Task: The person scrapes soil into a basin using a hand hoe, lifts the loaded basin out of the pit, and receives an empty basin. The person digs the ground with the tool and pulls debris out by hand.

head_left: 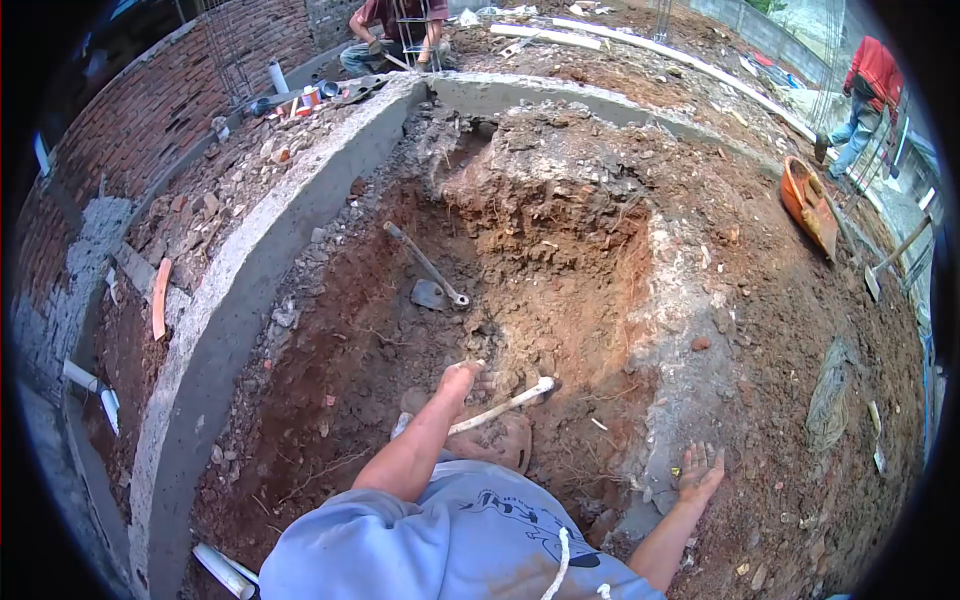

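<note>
I am down in a dug pit with reddish soil walls. My left hand is over the pit floor, its fingers stretched out and holding nothing. Just beside it lies a pale wooden handle with a dark end. Below that handle is a rounded, dirt-covered object, partly hidden by my shirt. My right hand is spread open at the pit's right edge, near greyish soil. Farther in, a hoe-like tool with a long handle and a flat metal blade lies against the soil.
A concrete beam curves along the left and far sides. An orange basin and a long-handled tool lie right. One person crouches at the back; another in red stands right. White pipes lie lower left.
</note>
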Available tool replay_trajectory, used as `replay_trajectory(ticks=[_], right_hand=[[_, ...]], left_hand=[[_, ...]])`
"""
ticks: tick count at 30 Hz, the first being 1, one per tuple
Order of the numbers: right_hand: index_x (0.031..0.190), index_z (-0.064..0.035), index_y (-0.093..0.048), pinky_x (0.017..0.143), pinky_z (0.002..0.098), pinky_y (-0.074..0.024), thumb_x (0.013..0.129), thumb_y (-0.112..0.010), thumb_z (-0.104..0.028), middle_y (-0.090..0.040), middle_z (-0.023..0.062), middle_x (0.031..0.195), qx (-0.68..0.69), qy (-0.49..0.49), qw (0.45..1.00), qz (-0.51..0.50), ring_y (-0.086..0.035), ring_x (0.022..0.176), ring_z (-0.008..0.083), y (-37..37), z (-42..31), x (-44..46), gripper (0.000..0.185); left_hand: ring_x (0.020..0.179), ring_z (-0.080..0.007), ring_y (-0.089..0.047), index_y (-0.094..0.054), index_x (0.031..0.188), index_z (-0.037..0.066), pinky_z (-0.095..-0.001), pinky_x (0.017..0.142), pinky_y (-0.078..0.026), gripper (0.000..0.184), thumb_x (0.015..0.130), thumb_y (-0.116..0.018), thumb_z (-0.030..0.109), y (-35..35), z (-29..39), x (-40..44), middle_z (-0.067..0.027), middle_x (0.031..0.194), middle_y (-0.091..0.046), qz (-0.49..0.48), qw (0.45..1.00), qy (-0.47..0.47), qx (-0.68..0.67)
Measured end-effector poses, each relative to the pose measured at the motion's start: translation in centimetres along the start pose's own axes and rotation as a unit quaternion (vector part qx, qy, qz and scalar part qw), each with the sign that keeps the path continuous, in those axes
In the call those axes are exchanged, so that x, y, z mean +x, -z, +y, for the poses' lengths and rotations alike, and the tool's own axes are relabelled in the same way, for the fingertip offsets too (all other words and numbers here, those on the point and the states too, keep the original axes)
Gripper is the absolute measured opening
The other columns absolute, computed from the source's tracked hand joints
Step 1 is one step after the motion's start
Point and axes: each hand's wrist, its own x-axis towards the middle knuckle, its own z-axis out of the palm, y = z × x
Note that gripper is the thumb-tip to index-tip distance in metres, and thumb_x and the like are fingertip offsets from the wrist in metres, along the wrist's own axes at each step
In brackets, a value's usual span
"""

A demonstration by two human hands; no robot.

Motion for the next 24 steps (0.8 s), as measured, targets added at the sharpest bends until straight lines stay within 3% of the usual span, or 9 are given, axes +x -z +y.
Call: replay_trajectory(ticks=[11,24], right_hand=[[0.129,-0.005,-0.041,0.096,0.0383,-0.0376,0.088,-0.05,-0.05,-0.042,0.0134,0.135,-0.014,-0.024,0.999,-0.042,-0.044,0.121,0.0282,-2.8,1.0,1.5,0.061],[0.131,-0.005,-0.039,0.091,0.0379,-0.0418,0.088,-0.051,-0.048,-0.043,0.0132,0.133,-0.004,-0.012,0.999,-0.033,-0.045,0.118,0.0278,-1.4,0.9,0.5,0.062]], left_hand=[[0.074,-0.0187,-0.065,-0.06,0.108,0.001,-0.0343,0.065,-0.051,0.029,0.093,-0.048,0.024,0.7,0.4,-1.1,-0.0106,0.092,-0.067,0.013,0.999,0.022,-0.024],[0.073,-0.0183,-0.064,-0.062,0.104,0.0,-0.0349,0.08,-0.047,0.028,0.091,-0.053,0.024,-0.7,0.6,-0.6,-0.0102,0.088,-0.069,-0.001,0.999,-0.013,0.032]])
